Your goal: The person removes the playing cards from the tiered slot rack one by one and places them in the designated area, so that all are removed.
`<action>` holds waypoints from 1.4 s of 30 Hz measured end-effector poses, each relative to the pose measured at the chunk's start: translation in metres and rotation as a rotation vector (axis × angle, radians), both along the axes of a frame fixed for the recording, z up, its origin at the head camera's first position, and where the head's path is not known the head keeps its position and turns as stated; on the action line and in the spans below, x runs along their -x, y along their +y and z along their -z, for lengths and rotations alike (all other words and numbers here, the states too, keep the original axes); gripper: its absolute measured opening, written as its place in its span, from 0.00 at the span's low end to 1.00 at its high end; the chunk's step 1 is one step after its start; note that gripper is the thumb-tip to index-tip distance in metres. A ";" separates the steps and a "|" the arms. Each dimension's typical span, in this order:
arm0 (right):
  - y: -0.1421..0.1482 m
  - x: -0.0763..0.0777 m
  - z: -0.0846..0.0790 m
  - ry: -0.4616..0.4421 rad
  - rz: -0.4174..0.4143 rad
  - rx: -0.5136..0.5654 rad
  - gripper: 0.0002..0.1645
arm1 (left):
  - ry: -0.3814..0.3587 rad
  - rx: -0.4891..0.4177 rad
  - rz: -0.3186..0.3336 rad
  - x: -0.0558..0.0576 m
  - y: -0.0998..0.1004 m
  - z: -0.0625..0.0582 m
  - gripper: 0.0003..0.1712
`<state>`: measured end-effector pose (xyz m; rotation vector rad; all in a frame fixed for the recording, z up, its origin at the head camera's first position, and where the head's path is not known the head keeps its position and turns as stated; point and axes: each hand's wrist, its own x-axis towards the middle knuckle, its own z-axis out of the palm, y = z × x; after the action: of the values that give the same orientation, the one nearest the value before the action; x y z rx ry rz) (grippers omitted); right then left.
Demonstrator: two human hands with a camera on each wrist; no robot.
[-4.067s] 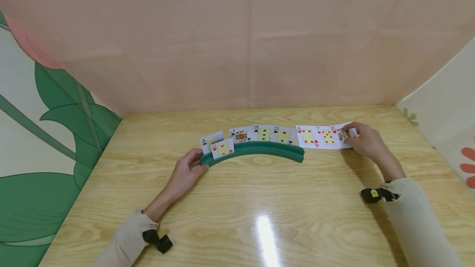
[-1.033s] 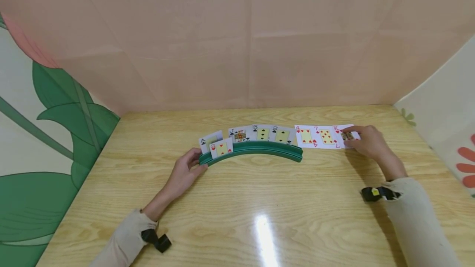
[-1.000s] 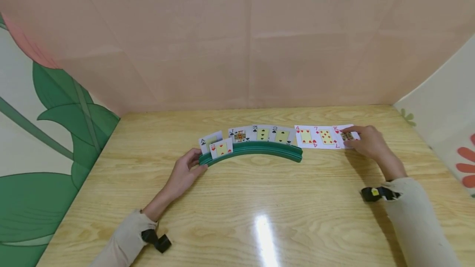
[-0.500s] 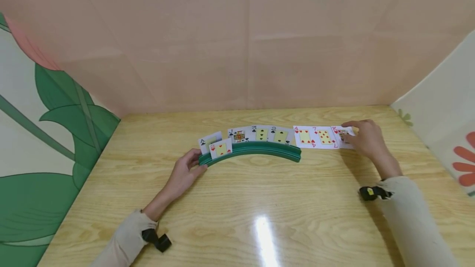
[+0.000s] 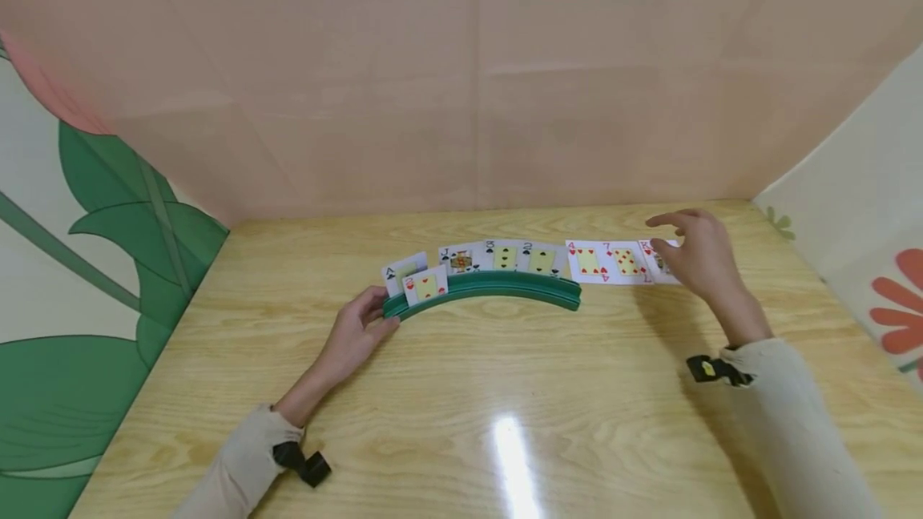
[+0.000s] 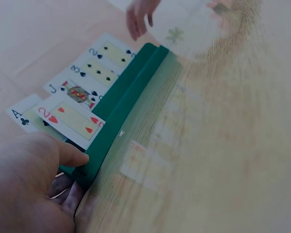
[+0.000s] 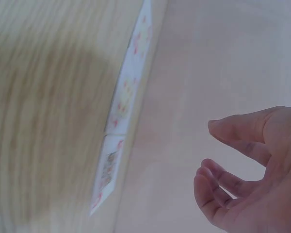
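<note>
My left hand [image 5: 353,336] grips the left end of a green curved playing card holder [image 5: 505,283], thumb on its front side. In the holder stand an ace of clubs [image 5: 395,271], a two of hearts [image 5: 427,286] in a slot in front of it, a jack of spades [image 5: 460,259], a three of spades [image 5: 505,256] and a two of spades [image 5: 541,261]. Right of it, a four of hearts [image 5: 587,261], a seven of diamonds [image 5: 626,261] and a king [image 5: 659,264] lie face up in a row. Above the king my right hand [image 5: 703,259] hovers with fingers spread and bent, holding nothing.
A wooden table [image 5: 447,391] lies under everything, with a bright reflection near its front. A pink cloth wall [image 5: 360,102] rises behind. Printed panels with green leaves [image 5: 166,223] and a red flower [image 5: 901,303] border the left and right sides.
My right hand has let go of the king and risen off the table. Earlier the king was straightened into line beside the seven. My left hand has stayed on the holder.
</note>
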<state>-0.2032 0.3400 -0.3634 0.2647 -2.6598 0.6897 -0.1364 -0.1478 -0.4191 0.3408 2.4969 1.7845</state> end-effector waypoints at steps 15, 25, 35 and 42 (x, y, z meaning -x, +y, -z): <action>-0.041 -0.019 -0.025 -0.021 -0.067 0.051 0.15 | 0.000 -0.024 0.003 0.000 0.000 0.000 0.20; -0.080 -0.027 -0.026 -0.040 -0.141 0.076 0.16 | 0.013 -0.018 0.002 0.010 -0.004 0.019 0.21; -0.115 -0.037 -0.034 0.067 -0.199 0.084 0.16 | 0.012 -0.030 0.000 0.015 -0.007 0.031 0.22; -0.141 -0.040 -0.043 0.077 -0.254 0.112 0.16 | 0.008 -0.024 0.004 0.005 0.000 0.005 0.21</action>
<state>-0.1630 0.1988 -0.3204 0.5926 -2.5283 0.8844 -0.1413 -0.1478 -0.4245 0.3552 2.4795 1.8170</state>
